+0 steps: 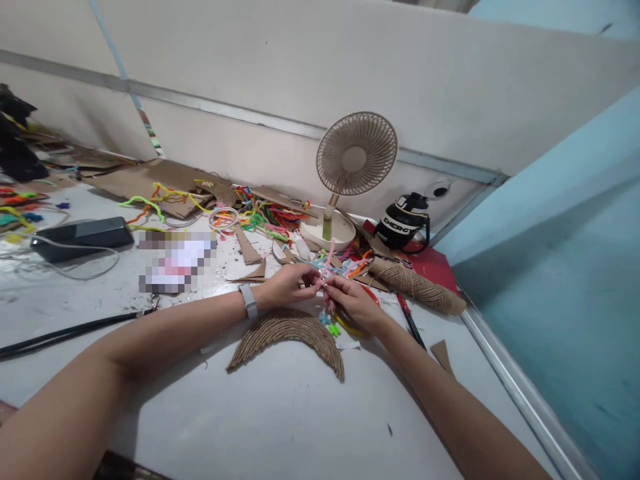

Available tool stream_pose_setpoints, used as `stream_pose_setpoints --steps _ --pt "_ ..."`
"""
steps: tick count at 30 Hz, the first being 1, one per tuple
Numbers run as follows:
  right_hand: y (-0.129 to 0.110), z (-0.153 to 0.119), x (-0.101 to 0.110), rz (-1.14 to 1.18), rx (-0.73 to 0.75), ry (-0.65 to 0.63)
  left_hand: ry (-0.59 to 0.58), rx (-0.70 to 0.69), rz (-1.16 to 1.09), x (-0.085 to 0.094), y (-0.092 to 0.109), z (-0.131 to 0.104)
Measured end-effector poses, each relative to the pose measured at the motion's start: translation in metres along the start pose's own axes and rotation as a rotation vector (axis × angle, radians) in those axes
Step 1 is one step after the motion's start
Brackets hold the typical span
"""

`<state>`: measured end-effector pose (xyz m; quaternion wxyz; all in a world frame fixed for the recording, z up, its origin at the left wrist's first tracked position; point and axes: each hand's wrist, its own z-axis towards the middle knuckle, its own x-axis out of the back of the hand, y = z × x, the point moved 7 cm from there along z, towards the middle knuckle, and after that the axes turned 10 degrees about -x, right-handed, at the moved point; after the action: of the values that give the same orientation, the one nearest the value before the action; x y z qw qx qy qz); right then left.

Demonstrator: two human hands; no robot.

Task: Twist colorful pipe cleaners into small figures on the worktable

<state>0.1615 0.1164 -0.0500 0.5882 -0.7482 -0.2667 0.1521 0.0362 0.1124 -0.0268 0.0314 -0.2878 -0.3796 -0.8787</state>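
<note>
My left hand (295, 284), with a grey band on its wrist, and my right hand (350, 301) meet fingertip to fingertip near the middle of the table. Both pinch a pink pipe cleaner (329, 257), whose end sticks up between them. Just below my hands lies a crescent (287, 327) covered in rows of brown twine. Small blue and green pieces (334, 329) rest beside its right part. Partly hidden under my right hand is a yellow ring (353, 327), perhaps a tape roll.
A fan (356, 155) stands behind my hands, with a black jug (401, 221) at its right. A twine roll (417, 285) and a red-and-black pen (411, 321) lie right. Colourful pipe cleaners and cardboard (150, 181) fill the back; a black device (83, 239) sits left.
</note>
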Motion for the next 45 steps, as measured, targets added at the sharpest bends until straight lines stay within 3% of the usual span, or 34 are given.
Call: stream_pose_setpoints --steps 24,39,45 --pt "0.003 0.001 0.004 -0.138 0.043 0.112 -0.058 -0.064 0.305 -0.012 -0.013 -0.001" --pt "0.0 0.001 0.002 -0.257 0.122 0.093 -0.047 -0.093 0.27 -0.01 -0.005 0.001" --pt "-0.002 -0.001 0.0 -0.237 0.112 0.1 -0.033 -0.039 0.161 -0.005 -0.004 0.002"
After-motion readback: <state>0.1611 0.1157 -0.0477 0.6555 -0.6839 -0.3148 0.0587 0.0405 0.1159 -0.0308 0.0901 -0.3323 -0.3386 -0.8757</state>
